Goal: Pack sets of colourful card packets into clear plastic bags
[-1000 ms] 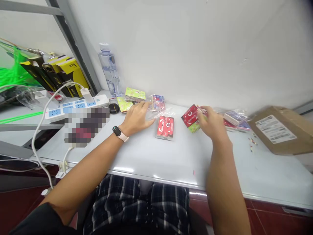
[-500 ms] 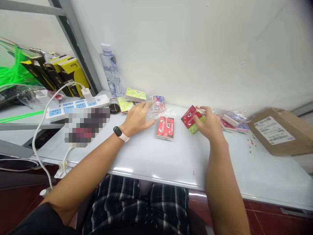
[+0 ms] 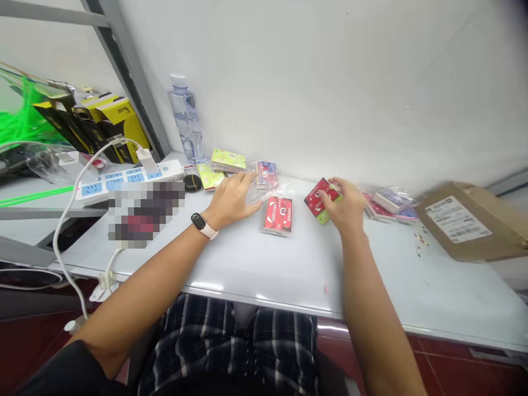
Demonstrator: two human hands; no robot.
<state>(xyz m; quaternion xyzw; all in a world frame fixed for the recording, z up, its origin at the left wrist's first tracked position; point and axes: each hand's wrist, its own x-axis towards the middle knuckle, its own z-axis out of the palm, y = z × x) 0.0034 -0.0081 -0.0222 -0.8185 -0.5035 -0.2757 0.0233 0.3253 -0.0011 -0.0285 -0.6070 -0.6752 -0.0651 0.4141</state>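
Note:
A stack of red cards (image 3: 278, 215) in clear wrap lies on the desk between my hands. My left hand (image 3: 233, 201) rests open to its left, fingers apart, beside green card packs (image 3: 228, 159) and near a blue-and-red pack (image 3: 266, 174). To the right, my right hand (image 3: 345, 204) has its thumb on a red card (image 3: 319, 196), fingers closed at the far edge. Part of a green card shows under the red one. More red and blue packs (image 3: 390, 203) lie right of that hand.
A water bottle (image 3: 187, 121) stands by the wall, with a black mouse (image 3: 192, 183) and a power strip (image 3: 111, 184) at the left. On the right is a cardboard box (image 3: 474, 223). Small bits lie beside it, and a pink scrap (image 3: 325, 290) lies near the front edge.
My right hand has shifted slightly left and closed more around the red card. My left hand stays in about the same place.

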